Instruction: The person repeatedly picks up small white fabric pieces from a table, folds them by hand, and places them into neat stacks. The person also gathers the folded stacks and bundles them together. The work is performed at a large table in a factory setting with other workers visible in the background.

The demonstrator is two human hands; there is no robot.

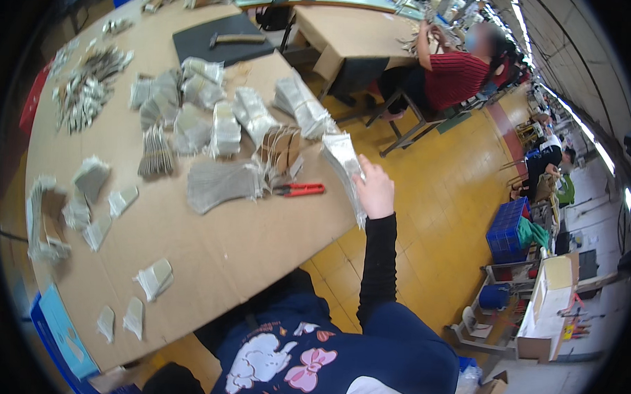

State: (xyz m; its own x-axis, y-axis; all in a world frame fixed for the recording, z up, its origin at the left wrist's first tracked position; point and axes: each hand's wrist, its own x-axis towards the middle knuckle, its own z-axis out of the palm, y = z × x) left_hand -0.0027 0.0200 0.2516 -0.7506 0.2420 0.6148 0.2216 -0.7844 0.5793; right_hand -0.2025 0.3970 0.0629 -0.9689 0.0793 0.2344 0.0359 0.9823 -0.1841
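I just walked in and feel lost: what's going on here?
The person's right hand is on a stack of pale pieces at the right edge of the brown table; the left hand is out of view. More bundles lie there, with red snips close by and a hammer on a dark mat farther back. A co-worker in red sits at another table.

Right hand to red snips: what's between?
Head view: the pale stack the right hand touches, then bare brown tabletop before the red snips.

Right arm [378, 269] reaching forward, fingers [365, 167] curled.
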